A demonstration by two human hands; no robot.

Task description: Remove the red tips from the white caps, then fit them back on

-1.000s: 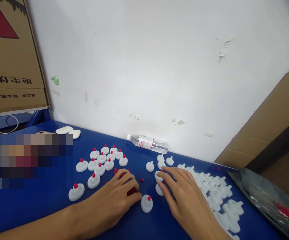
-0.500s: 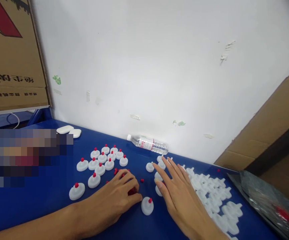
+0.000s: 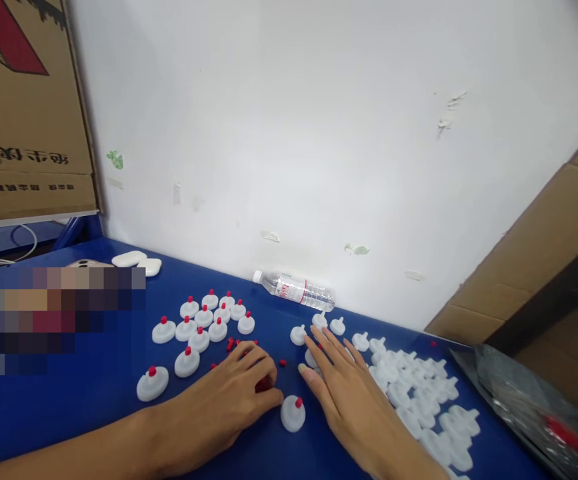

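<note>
Curled fingers of my left hand [image 3: 233, 403] close over small red caps [image 3: 265, 384] that show between thumb and forefinger; its fingertips are hidden. My right hand [image 3: 351, 397] is open, its fingers stretched out over white round lids with spouts, one lid [image 3: 313, 358] partly covered by them. Between the two hands stands a white lid with a red cap on its spout [image 3: 293, 414]. A loose red cap [image 3: 283, 363] lies on the blue table just beyond, and several more red caps [image 3: 231, 344] lie past my left fingers.
Several red-capped lids [image 3: 199, 339] stand at left. Many uncapped white lids [image 3: 419, 387] lie at right, beside a clear plastic bag [image 3: 533, 400]. A water bottle [image 3: 296, 289] lies against the wall. Cardboard boxes [image 3: 29, 113] flank the table [image 3: 119, 440]. A white case [image 3: 129, 259] sits far left.
My right hand has moved slightly left and down over the white lids, leaving more of the lids behind it in view. My left hand stays in place.
</note>
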